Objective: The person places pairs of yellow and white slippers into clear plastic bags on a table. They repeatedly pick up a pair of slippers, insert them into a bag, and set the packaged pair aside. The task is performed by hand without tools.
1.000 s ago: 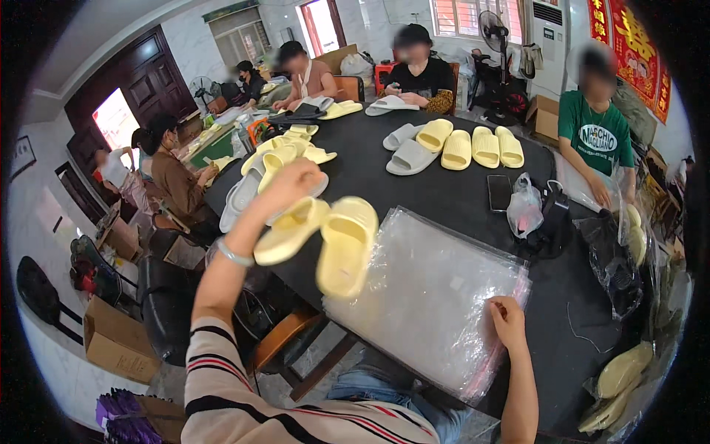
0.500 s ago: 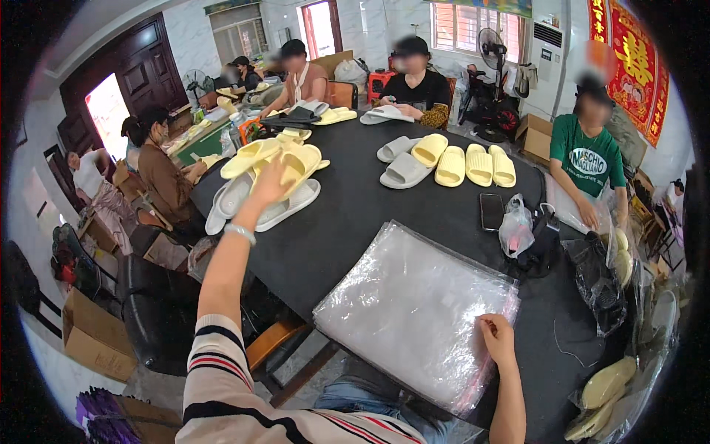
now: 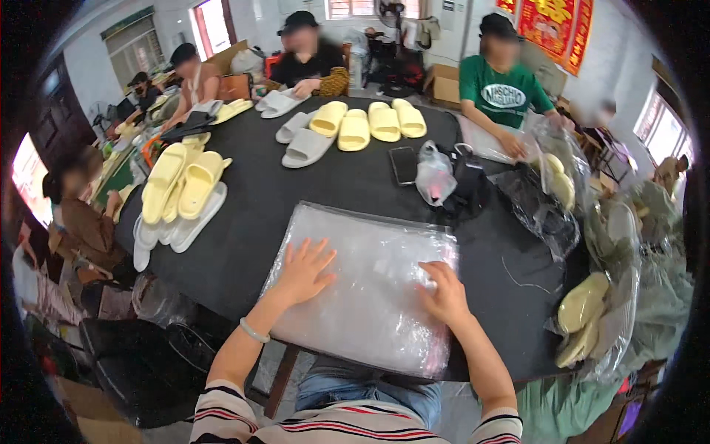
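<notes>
A stack of clear plastic bags lies flat on the black table in front of me. Spread wide, my left hand rests palm down on the left part of the stack and holds nothing. My right hand is over the stack's right side, fingers apart and slightly bent; whether it presses on the plastic I cannot tell. Left of the bags is a pile of slippers, with yellow slippers on top of pale grey slippers.
A row of yellow slippers and grey slippers stands across the black table. To the right are a phone, a small knotted plastic bag and bagged slippers. A co-worker in green handles plastic at the far right.
My left hand has left the yellow slippers on the pile and come back onto the bags. My right hand has opened from a pinch near the stack's edge. The view has swung right.
</notes>
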Motion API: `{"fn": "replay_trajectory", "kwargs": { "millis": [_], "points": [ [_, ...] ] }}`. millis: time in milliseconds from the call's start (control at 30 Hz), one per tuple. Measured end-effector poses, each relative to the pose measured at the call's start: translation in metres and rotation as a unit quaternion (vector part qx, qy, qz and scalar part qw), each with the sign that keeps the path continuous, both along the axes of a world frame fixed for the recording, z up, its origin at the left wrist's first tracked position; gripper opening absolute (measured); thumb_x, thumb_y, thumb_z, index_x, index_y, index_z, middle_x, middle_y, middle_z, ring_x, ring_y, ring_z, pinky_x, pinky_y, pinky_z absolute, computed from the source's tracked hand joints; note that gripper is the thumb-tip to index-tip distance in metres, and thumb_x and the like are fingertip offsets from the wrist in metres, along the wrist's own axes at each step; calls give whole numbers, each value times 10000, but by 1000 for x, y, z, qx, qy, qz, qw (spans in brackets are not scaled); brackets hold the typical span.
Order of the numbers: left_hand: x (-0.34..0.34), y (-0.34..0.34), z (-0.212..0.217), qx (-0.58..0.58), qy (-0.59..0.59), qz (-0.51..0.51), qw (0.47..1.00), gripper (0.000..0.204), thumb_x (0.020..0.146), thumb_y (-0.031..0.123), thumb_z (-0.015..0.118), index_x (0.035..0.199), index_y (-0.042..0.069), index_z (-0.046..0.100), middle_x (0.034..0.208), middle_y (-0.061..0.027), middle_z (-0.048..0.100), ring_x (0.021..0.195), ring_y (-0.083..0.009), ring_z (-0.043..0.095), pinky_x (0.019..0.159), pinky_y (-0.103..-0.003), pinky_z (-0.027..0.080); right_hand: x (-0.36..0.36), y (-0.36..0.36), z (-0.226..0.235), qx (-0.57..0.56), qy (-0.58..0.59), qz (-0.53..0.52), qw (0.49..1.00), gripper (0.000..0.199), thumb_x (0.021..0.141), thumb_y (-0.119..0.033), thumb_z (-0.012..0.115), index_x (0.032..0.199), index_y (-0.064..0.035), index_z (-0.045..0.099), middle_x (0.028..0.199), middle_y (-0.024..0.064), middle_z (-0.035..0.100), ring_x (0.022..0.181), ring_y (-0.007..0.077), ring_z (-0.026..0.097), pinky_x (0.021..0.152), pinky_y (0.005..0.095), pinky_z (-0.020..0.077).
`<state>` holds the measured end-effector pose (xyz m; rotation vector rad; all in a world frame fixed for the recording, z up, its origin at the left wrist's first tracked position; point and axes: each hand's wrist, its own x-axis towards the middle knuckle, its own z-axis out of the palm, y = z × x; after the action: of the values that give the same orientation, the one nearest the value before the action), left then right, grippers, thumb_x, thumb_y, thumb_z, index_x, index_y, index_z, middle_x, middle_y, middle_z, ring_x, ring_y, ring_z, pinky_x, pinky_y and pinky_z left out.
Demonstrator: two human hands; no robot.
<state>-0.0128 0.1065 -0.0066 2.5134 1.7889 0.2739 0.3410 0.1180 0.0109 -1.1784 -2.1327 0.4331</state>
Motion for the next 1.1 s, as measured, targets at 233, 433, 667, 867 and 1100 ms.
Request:
{"fn": "replay_trajectory", "kwargs": {
  "millis": [233, 433, 667, 867, 1100],
  "points": [
    [6, 10, -20, 31, -49, 0, 998, 647, 878, 432, 633, 1436, 153, 465, 1524, -156, 369, 1428, -389, 282, 1138, -644, 123, -8, -14, -26, 21, -271, 151, 950, 687, 955, -574, 433, 1511, -182, 338, 1574, 149, 286, 1465, 304, 251, 1187, 515, 166],
    [4, 5, -14, 18, -31, 51, 998, 658, 882, 381, 618, 1453, 106, 443, 1530, -172, 365, 1444, -373, 263, 1159, -609, 78, 25, -11, -33, 11, -187, 143, 972, 669, 915, -445, 575, 1482, -151, 376, 1543, 157, 336, 1443, 321, 287, 1166, 521, 222],
    [12, 5, -6, -38, -1, 79, 996, 657, 920, 363, 571, 1483, 76, 390, 1561, -167, 316, 1465, -347, 229, 1178, -573, 59, 167, -93, 69, 212, -105, -506, 830, 699, 688, -141, 819, 1313, -53, 518, 1396, 215, 458, 1310, 418, 408, 1075, 502, 351],
    [7, 11, -16, -36, -1, 77, 996, 676, 903, 366, 576, 1484, 76, 388, 1564, -164, 310, 1467, -352, 221, 1183, -561, 47, 311, -219, 43, 409, -97, -690, 589, 741, 728, -47, 774, 1387, -23, 437, 1425, 180, 425, 1323, 323, 404, 1111, 413, 309],
    [5, 13, -22, -34, -18, 71, 997, 692, 890, 384, 588, 1478, 72, 396, 1561, -168, 313, 1463, -361, 222, 1185, -560, 39, 414, -216, 16, 341, 310, -543, 702, 520, 814, -51, 723, 1290, 13, 525, 1173, 115, 607, 1056, 206, 574, 923, 305, 435]
  ]
}}
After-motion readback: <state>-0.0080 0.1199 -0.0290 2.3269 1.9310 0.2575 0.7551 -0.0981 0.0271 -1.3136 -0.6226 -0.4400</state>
